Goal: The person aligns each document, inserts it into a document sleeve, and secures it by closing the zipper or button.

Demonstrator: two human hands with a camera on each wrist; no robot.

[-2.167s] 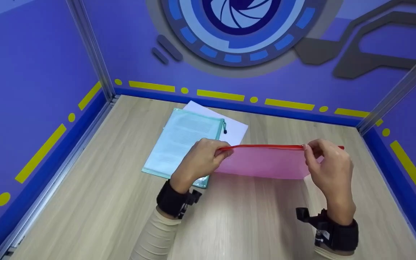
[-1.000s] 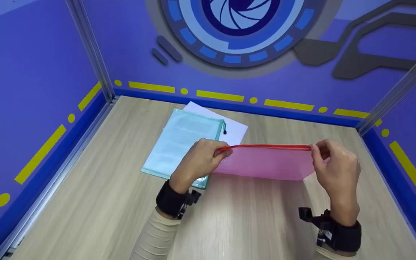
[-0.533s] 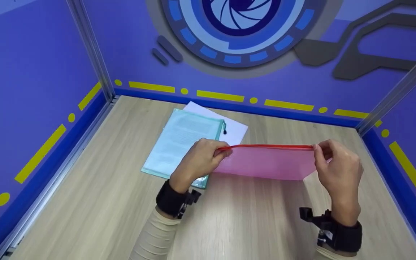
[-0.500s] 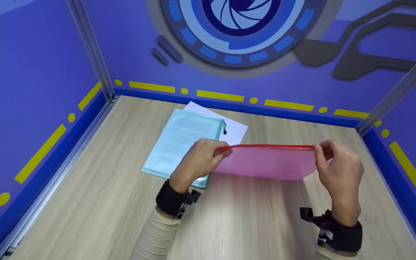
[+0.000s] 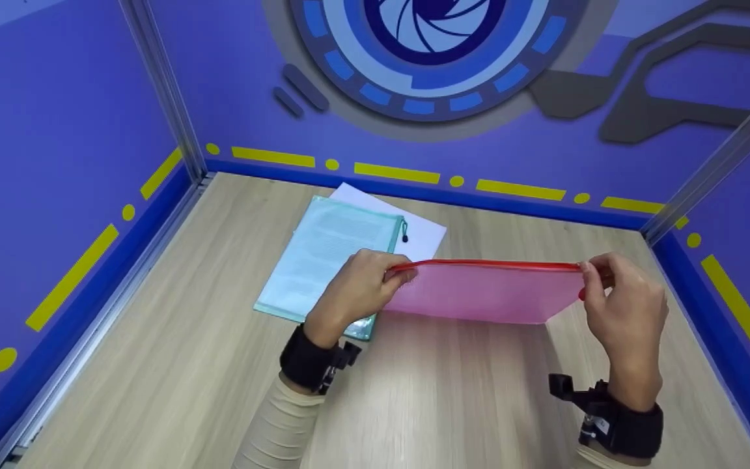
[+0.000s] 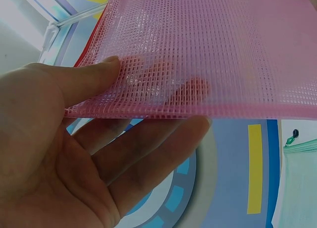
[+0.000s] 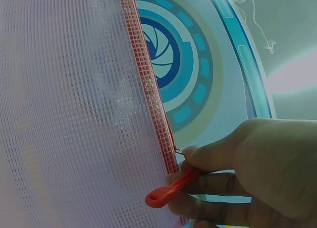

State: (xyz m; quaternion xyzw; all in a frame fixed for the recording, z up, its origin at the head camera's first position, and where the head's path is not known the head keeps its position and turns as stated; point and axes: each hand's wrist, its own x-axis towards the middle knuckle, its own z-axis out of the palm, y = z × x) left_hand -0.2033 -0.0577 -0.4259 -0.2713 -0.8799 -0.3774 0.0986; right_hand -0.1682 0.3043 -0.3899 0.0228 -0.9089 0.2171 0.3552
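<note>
Because the arms reach in from the tabletop's (image 5: 453,404) near side, two black wrist straps (image 5: 635,426) come first, one per arm.

Left hand (image 5: 359,286): pinches one zip corner of the pink mesh pouch (image 5: 479,293), thumb on one face, fingers behind; apparently an anchor against sideways pull.

Right hand (image 5: 629,299): thumb and finger pinch the red pull tab (image 7: 171,191) at the opposite end of the zip, on the side of the tabletop's right edge.

Pink mesh pouch: stretched between both hands above the tabletop, red zip edge (image 5: 499,264) uppermost; likely kept taut to give the slider a straight track. Contact of its lower side with the tabletop: cannot be told.

Teal pouch (image 5: 323,254): flat, left of centre, partly hidden by the left hand, probably laid there as clear of the work.

White sheet (image 5: 424,231): partly under the teal pouch, one corner towards the tabletop's far edge.

Blue printed wall (image 5: 414,153): beyond that edge.
</note>
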